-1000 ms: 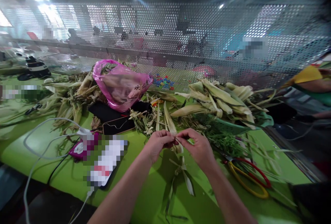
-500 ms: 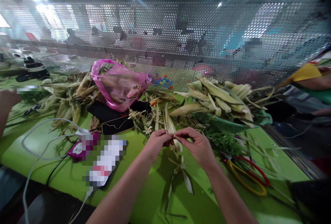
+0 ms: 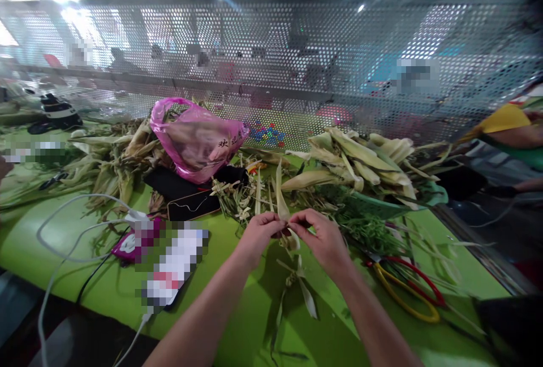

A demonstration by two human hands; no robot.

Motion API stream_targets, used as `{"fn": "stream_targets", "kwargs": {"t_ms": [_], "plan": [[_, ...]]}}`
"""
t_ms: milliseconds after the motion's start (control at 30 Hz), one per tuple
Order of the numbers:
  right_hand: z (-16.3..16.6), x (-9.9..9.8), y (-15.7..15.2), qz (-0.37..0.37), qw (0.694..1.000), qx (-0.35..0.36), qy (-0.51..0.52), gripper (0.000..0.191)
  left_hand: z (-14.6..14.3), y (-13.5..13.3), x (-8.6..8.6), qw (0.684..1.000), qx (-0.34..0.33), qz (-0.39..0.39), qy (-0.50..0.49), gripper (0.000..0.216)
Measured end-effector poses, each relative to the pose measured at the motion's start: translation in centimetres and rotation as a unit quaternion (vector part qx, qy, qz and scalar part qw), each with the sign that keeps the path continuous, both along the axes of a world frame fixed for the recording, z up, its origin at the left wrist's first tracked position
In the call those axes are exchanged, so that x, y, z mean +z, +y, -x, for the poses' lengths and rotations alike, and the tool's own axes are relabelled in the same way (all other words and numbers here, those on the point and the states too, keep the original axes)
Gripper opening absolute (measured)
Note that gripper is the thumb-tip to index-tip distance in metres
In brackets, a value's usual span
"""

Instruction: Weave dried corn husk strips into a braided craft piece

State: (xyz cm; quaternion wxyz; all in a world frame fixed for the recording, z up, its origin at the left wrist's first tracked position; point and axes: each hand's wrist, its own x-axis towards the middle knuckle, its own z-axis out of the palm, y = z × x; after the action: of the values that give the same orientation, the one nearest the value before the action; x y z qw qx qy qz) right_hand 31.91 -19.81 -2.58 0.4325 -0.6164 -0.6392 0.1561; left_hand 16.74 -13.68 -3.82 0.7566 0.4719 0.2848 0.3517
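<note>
A pale corn husk (image 3: pixel 281 200) is pinched between my two hands above the green table (image 3: pixel 237 327). My left hand (image 3: pixel 262 234) grips it with thumb and fingers; my right hand (image 3: pixel 320 237) pinches it close beside, the fingertips nearly meeting. The husk's upper strip stands up beyond my fingers, and a curled part hangs below them. Just under my hands, a knotted piece of husk (image 3: pixel 291 279) with trailing strips lies on the table. The exact spot where my fingertips press together is partly hidden.
A heap of husks (image 3: pixel 360 158) fills a green basket (image 3: pixel 435 194) at the right. Scissors (image 3: pixel 407 290) with red and yellow handles lie right of my hands. A pink plastic bag (image 3: pixel 195 141), a phone (image 3: pixel 178 265) and a purple power strip (image 3: pixel 133 242) with cables are at left.
The upper strip of the husk has tilted slightly to the right. My hands stay almost in place, still pinching. At the far left, another person's hand has drawn back out of view.
</note>
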Motion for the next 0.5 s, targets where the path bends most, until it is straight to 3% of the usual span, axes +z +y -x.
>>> {"fn": "stream_targets", "kwargs": {"t_ms": [267,500], "plan": [[0.96,0.66,-0.26,0.021,0.996,-0.038,0.072,0.015,-0.1,-0.22,0.26,0.995,-0.014,-0.092,0.037,0.021],[0.72,0.19,-0.18,-0.036,0.995,0.005,0.096,0.016,-0.13,0.01,-0.46,1.0,0.006,-0.004,0.016,0.013]]}}
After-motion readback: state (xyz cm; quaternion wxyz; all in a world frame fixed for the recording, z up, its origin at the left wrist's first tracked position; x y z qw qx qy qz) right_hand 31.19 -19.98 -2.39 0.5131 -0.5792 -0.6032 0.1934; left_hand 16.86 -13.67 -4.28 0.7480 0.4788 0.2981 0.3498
